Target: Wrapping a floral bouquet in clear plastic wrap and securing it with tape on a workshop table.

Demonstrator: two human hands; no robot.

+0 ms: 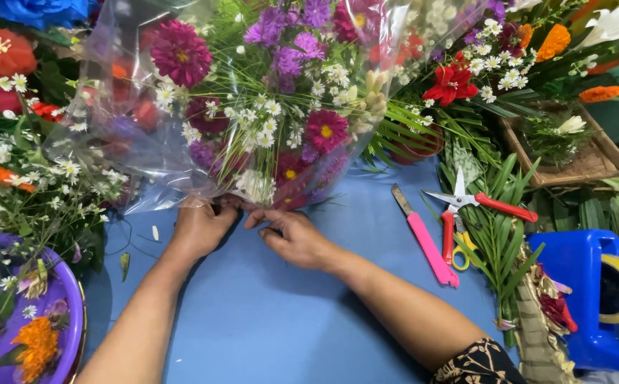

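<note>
A bouquet (274, 107) of magenta, purple and small white flowers lies on the blue table (267, 313), wrapped in clear plastic film (117, 107). My left hand (199, 227) grips the gathered base of the bouquet where the film bunches. My right hand (292, 235) pinches the film and stems at the same base from the right side. Both hands touch the wrap close together. The stems themselves are hidden under my fingers.
Red-handled scissors (466, 213) and a pink-handled knife (423, 238) lie right of my hands beside green leaves (498, 235). A blue tape dispenser (594, 299) stands at the far right. A purple basin (71, 313) of flowers sits bottom left. A wooden tray (594, 160) is upper right.
</note>
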